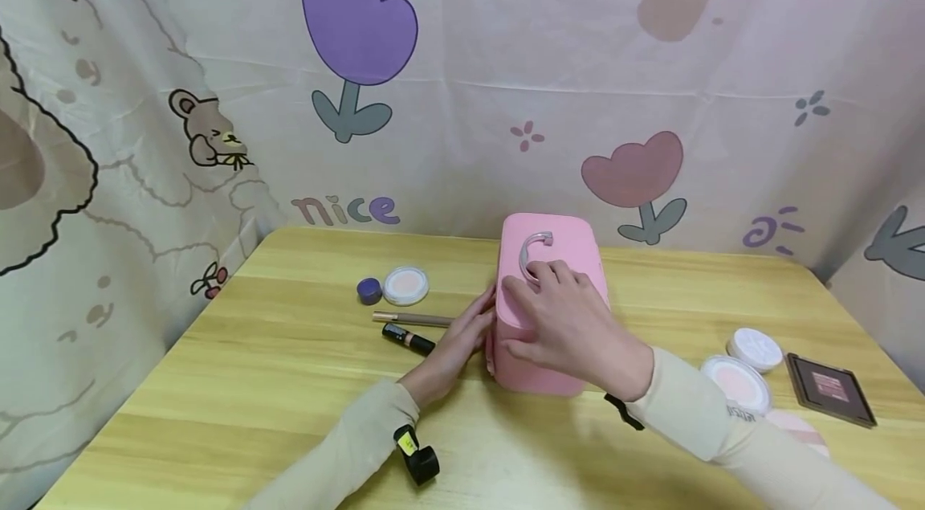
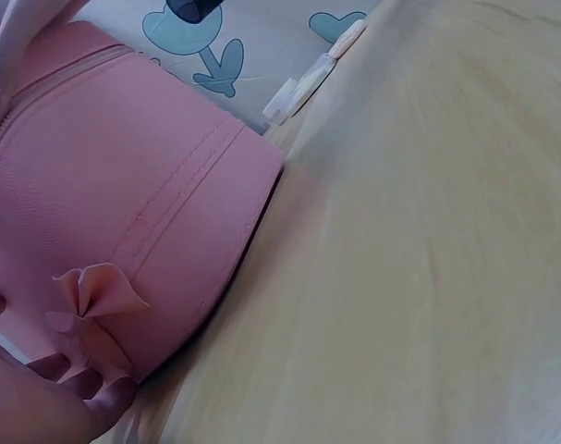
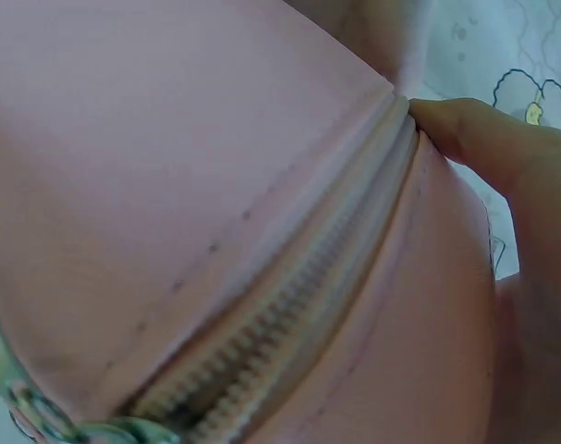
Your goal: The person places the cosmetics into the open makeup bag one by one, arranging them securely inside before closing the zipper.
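A pink zippered makeup case [image 1: 538, 369] stands on the table, its lid carrying a curved grey handle [image 1: 525, 253]. My right hand [image 1: 571, 317] grips the lid's near edge beside that handle, fingers bent over the top. In the right wrist view its thumb [image 3: 465, 125] lies at one end of the zipper [image 3: 289, 305]; the zipper's teeth are parted near the metal pull [image 3: 40, 407]. Against the case's left side rests my left hand [image 1: 455, 345], fingers extended. The left wrist view shows its fingertips [image 2: 114, 398] touching the case beside a small pink bow [image 2: 103, 289].
Left of the case lie a purple jar [image 1: 369, 291], a round white compact [image 1: 406, 286], a slim brown pencil [image 1: 408, 319] and a black tube [image 1: 406, 339]. To the right are round white containers [image 1: 755, 348], a dark palette [image 1: 831, 388] and a pink round item [image 1: 798, 430] partly behind my sleeve.
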`<state>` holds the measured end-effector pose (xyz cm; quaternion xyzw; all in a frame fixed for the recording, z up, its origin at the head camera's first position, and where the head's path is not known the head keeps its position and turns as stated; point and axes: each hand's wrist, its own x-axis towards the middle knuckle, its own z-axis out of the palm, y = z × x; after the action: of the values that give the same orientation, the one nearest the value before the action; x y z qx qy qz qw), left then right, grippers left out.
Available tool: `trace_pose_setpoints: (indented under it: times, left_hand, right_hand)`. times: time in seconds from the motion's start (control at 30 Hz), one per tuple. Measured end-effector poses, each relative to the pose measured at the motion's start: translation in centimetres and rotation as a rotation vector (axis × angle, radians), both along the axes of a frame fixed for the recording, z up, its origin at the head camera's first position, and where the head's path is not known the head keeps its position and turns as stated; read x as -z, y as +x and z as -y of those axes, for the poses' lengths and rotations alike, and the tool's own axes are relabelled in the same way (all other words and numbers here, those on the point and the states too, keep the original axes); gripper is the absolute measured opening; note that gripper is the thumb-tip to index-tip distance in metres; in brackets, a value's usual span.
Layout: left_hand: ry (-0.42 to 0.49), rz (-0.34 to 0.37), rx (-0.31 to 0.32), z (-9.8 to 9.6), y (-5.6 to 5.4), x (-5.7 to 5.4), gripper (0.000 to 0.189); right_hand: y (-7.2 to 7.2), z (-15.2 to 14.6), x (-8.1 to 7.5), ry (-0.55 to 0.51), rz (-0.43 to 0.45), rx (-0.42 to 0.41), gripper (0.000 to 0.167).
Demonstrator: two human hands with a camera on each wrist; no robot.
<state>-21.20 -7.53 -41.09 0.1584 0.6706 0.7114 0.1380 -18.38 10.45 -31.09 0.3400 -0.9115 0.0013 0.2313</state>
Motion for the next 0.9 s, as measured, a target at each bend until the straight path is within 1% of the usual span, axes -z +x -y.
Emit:
trace_pose_setpoints:
  times: [0.2,0.3,0.37,0.43,0.53,0.63,0.77,0.83,0.9]
  left_hand:
    - [0.026,0.017,-0.011,-0.1,0.1,0.1,0.061]
    - [0.028,0.021,-0.017,-0.1,0.1,0.0,0.063]
    - [0.021,0.014,-0.021,-0.2,0.1,0.0,0.061]
    - [0.015,0.001,-0.02,-0.2,0.2,0.0,0.06]
    - [0.022,-0.027,-0.001,-0.1,0.3,0.0,0.062]
    - [0.041,-0.035,0.005,-0.1,0.3,0.0,0.07]
    - [0.057,-0.025,-0.01,-0.2,0.3,-0.3,0.08]
    - [0.055,-0.023,-0.013,-0.3,0.4,-0.5,0.08]
    - [0.047,-0.019,-0.01,-0.4,0.5,-0.6,0.079]
  right_hand:
    - [0.2,0.1,0.0,-0.01,-0.021,0.007,0.051]
    - [0.2,0.1,0.0,-0.013,-0.063,0.013,0.051]
    - [0.2,0.0,-0.1,-0.012,-0.095,0.009,0.053]
    - [0.2,-0.2,-0.3,-0.026,-0.11,0.002,0.056]
    - [0.2,-0.6,-0.7,-0.085,-0.083,-0.006,0.06]
    - [0.4,-1.1,-1.1,-0.166,-0.049,0.007,0.064]
    - [0.7,-1.7,-1.3,-0.248,-0.034,0.025,0.066]
    - [0.8,-2.1,-1.4,-0.284,-0.024,0.033,0.068]
    - [1.1,-2.7,-1.6,-0.321,0.008,0.056,0.07]
